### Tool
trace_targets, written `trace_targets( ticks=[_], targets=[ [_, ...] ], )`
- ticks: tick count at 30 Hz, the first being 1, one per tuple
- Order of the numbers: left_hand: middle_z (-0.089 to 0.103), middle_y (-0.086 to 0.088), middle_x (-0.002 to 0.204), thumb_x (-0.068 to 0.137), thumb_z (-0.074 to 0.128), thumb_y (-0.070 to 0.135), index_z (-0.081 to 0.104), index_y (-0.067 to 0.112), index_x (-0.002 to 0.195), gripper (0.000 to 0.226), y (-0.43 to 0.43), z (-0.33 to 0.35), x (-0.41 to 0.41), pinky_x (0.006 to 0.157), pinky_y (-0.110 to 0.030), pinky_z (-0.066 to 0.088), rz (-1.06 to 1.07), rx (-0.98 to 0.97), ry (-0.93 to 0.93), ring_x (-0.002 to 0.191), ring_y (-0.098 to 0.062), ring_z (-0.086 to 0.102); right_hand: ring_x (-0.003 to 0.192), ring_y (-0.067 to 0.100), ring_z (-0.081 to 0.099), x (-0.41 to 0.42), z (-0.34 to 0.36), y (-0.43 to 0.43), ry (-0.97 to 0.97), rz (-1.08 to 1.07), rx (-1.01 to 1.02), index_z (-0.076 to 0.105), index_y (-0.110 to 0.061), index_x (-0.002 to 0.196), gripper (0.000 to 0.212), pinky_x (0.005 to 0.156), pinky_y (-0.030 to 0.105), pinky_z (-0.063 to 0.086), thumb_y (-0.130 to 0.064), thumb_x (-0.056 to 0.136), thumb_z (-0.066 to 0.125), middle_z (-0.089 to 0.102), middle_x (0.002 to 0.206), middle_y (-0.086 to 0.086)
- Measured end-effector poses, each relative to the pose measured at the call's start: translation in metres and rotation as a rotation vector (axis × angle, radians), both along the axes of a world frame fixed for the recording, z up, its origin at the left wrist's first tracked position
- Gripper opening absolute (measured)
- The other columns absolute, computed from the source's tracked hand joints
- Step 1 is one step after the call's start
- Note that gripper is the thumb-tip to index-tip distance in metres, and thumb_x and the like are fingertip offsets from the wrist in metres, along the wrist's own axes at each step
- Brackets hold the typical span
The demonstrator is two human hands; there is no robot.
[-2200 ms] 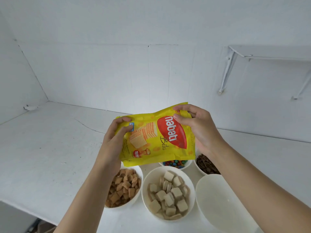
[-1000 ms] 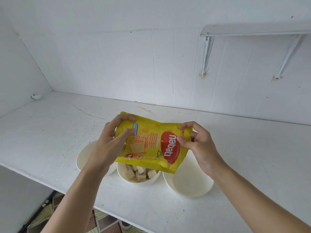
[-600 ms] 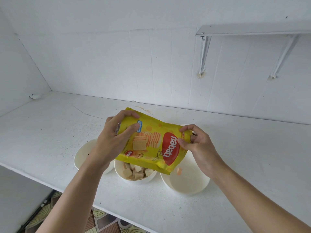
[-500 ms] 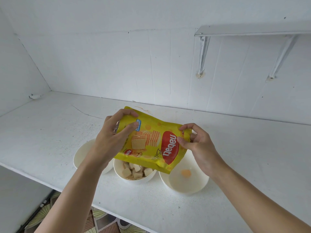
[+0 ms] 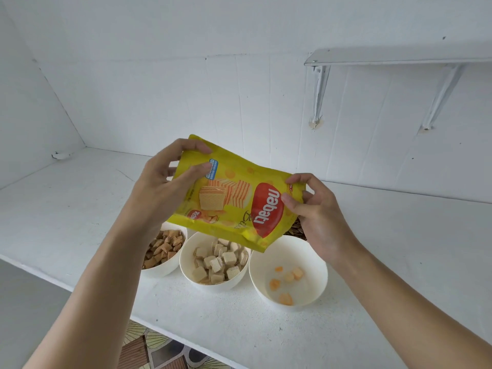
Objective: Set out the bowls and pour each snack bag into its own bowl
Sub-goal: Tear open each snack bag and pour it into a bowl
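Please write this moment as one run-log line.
left hand: grips yellow bag | right hand: pinches bag edge | bag: tilted over right bowl | bowl: few orange pieces

A white wall shelf (image 5: 399, 58) on brackets hangs far right; patterned floor (image 5: 149, 347) shows below the white counter (image 5: 66, 209).

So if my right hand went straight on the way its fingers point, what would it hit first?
The yellow snack bag the right hand pinches; beyond it, probably the left hand, though depth is unclear.
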State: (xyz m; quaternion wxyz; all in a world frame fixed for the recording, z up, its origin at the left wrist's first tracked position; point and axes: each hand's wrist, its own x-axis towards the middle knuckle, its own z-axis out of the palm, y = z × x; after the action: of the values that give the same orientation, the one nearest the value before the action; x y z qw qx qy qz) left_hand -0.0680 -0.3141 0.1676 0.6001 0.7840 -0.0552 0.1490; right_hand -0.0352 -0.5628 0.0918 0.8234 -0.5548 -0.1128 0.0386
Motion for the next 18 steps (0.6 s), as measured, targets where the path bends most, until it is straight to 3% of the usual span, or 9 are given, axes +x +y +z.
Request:
trace_targets(
  ticks=[4,9,18],
  targets=[
    [0.063,-0.005,0.119,0.097,0.069,0.021,0.071,0.031,0.102,0.012,-0.003,-0.003,0.001,0.071,-0.047,0.061,0.009,0.042,-0.017,0.099,-0.03,0.071,0.089,0.033,0.072,-0.003,-0.008,0.0,-0.007,-0.035,-0.064,0.06,-0.018,0.101,0.024,0.074,0.045,0.059,-0.002,0.087,0.071,0.07,0.094,0.023],
    [0.062,-0.014,0.125,0.094,0.071,0.033,0.07,0.038,0.111,0.017,-0.01,-0.018,0.001,0.087,-0.059,0.059,0.014,0.127,0.039,0.113,-0.032,0.066,0.097,0.037,0.072,-0.007,-0.028,-0.001,0.054,-0.092,-0.148,0.061,-0.025,0.092,0.027,0.087,0.051,0.057,0.0,0.089,0.07,0.071,0.096,0.028],
    [0.06,-0.004,0.125,0.093,0.072,0.034,0.072,0.041,0.105,0.014,-0.02,-0.032,-0.001,0.085,-0.041,0.061,0.027,0.182,0.112,0.115,-0.018,0.063,0.091,0.025,0.075,-0.013,-0.049,-0.007,0.176,-0.094,-0.166,0.058,-0.017,0.097,0.026,0.088,0.043,0.058,0.004,0.088,0.071,0.075,0.093,0.014]
  ],
)
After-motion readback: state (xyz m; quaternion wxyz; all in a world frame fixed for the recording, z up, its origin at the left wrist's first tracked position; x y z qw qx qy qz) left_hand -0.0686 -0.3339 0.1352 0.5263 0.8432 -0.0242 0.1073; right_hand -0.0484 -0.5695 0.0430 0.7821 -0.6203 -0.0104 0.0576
